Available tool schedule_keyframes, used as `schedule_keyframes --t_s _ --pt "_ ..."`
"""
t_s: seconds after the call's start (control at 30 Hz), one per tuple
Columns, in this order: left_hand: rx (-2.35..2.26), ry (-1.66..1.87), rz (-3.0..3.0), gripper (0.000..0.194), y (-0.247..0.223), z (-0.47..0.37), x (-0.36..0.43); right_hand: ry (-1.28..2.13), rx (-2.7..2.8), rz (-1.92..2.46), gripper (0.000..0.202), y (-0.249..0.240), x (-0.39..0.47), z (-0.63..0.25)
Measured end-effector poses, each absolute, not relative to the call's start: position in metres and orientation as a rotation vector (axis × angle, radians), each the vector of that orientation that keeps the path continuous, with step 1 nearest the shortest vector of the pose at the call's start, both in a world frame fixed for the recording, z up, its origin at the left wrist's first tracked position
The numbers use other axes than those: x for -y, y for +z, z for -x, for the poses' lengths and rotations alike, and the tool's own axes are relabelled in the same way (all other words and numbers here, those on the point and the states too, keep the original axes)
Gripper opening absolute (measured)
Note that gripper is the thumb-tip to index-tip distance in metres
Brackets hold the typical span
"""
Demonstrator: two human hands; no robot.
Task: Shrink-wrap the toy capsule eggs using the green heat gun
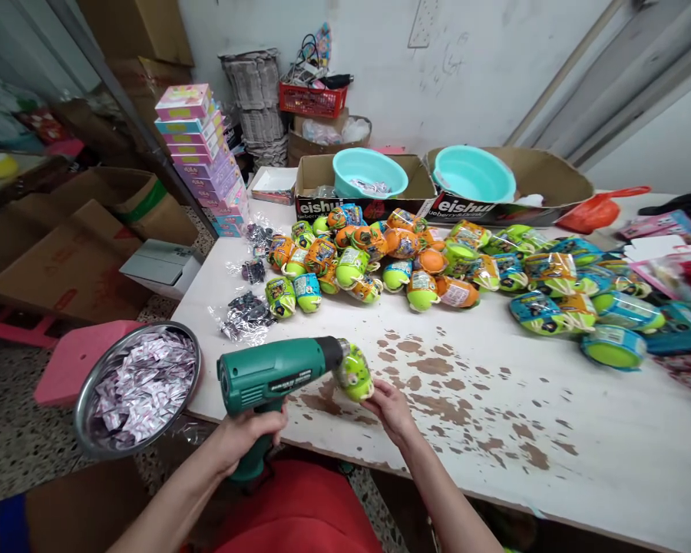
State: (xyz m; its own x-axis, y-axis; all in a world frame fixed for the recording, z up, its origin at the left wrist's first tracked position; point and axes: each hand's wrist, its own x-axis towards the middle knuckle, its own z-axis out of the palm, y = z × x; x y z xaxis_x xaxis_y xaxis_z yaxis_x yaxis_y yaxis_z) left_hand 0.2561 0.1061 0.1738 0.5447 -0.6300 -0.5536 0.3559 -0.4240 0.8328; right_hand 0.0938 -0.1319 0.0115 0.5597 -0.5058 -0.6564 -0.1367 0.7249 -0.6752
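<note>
— Any free room on the surface (553,415)?
— Plenty, bare from the near edge to the egg pile (380,261).
— The hands?
— Left hand (247,434) is wrapped around the heat gun (276,372); right hand (388,407) pinches a green egg (354,372) at its nozzle.

egg pile (380,261) behind heat gun (276,372), bowl (86,415) left

Bare surface (553,399) lies open right of the hands; a heap of wrapped toy eggs (380,261) blocks the far side, a steel bowl of sachets (138,388) the left edge.
</note>
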Motion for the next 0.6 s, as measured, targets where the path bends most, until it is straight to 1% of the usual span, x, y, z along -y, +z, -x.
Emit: schedule_keyframes --t_s 0.07,0.17,0.23,0.37,0.47,0.53,0.6 --pt "0.243 -1.087 -1.763 0.008 0.174 -0.256 -0.105 -0.287 -0.974 0.651 0.03 0.008 0.136 -0.086" --pt "0.279 -1.18 -1.81 0.009 0.173 -0.252 -0.103 -0.352 -0.977 0.53 0.027 0.003 0.142 -0.08" --pt "0.302 -1.209 -1.786 0.009 0.175 -0.248 -0.099 -0.364 -0.965 0.502 0.026 0.001 0.143 -0.08" --pt "0.327 -1.144 -1.838 0.011 0.185 -0.243 -0.088 -0.363 -0.943 0.514 0.022 0.005 0.141 -0.082" --pt "0.359 -1.237 -1.829 0.011 0.193 -0.247 -0.084 -0.376 -0.975 0.697 0.025 0.015 0.143 -0.082" --pt "0.377 -1.26 -1.793 0.012 0.195 -0.252 -0.081 -0.389 -0.989 0.915 0.033 0.024 0.147 -0.083" --pt "0.359 -1.211 -1.789 0.011 0.191 -0.257 -0.077 -0.37 -0.989 1.108 0.04 0.033 0.153 -0.084"
